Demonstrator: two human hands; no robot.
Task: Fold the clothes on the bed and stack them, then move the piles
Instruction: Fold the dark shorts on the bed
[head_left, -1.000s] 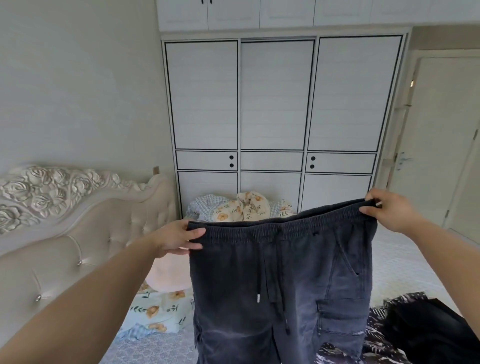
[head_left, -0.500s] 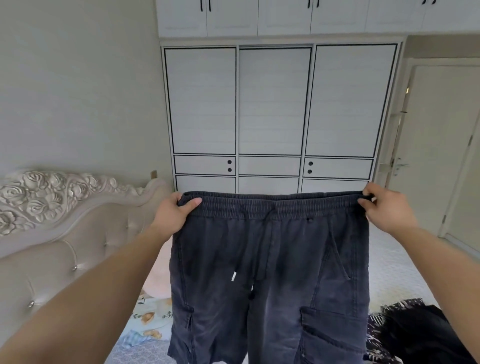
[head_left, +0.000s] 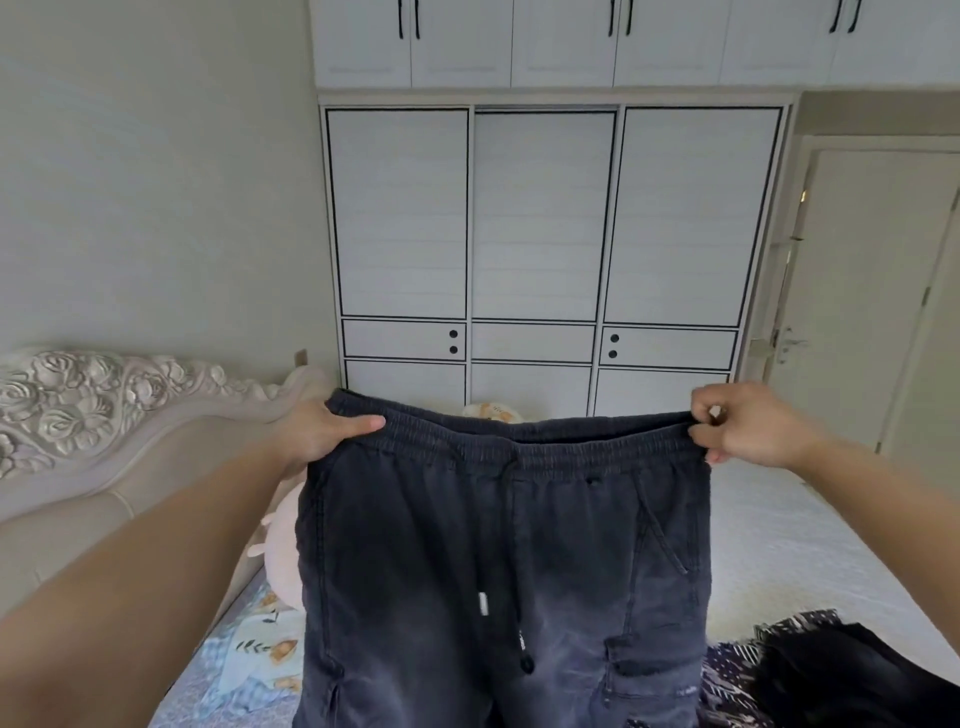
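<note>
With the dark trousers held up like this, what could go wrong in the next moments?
The left hand and right hand grip the dark trousers only at the waistband corners; if one slips, they may drop unevenly.

The loose drawstring hangs in front and might end up bunched inside the fold.

The dark clothes lie close below on the bed, so the legs might land on them.

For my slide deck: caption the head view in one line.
Left hand and right hand hold dark grey drawstring cargo trousers up by the waistband above the white-quilted bed.

trousers (head_left: 498, 561) before wardrobe (head_left: 545, 234) | headboard (head_left: 104, 415) left | door (head_left: 872, 291) right
</note>
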